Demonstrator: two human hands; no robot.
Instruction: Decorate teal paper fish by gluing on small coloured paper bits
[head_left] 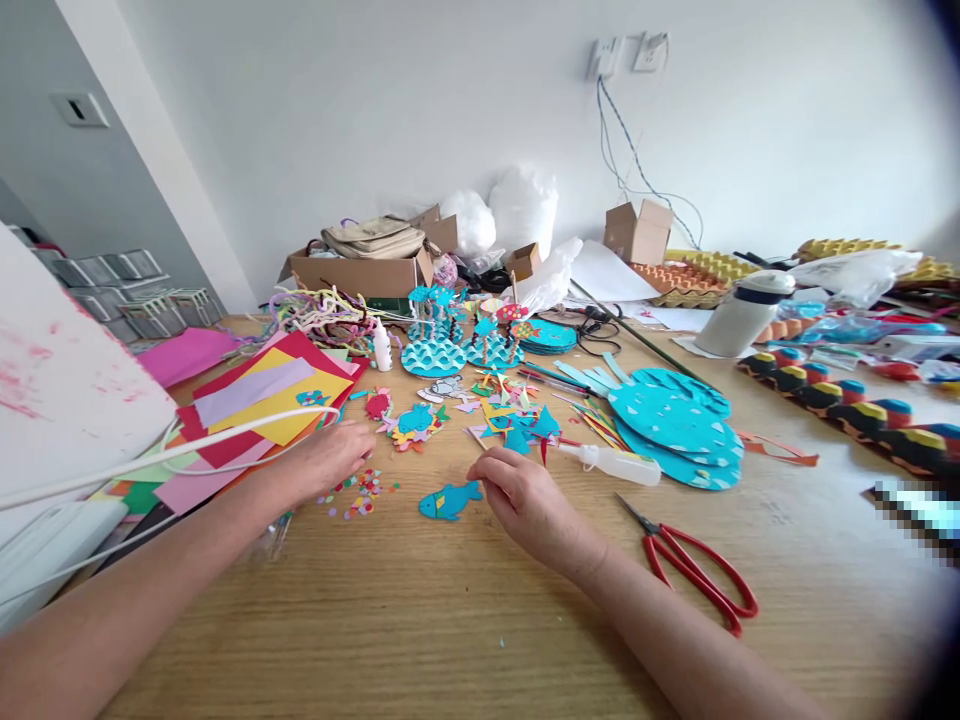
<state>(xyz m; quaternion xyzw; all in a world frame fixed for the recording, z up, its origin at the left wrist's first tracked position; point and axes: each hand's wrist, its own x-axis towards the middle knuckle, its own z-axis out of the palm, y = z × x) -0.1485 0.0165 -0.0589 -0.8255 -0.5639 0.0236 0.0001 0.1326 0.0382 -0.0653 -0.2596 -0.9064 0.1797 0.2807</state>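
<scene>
A blue paper fish with a yellow-green band lies flat on the wooden table between my hands. My right hand is closed around a thin stick, just right of the fish's tail. My left hand hovers by the small coloured paper dots, its fingers together and pointing right; whatever may be between the fingertips is too small to make out. Cut paper pieces in blue, yellow and red lie beyond the fish. Right of them rests a white glue bottle on its side.
Red-handled scissors lie open at the right. Blue discs are stacked behind them. Coloured paper sheets and a white cable are at the left. Blue decorated stands, a small upright bottle and boxes stand further back.
</scene>
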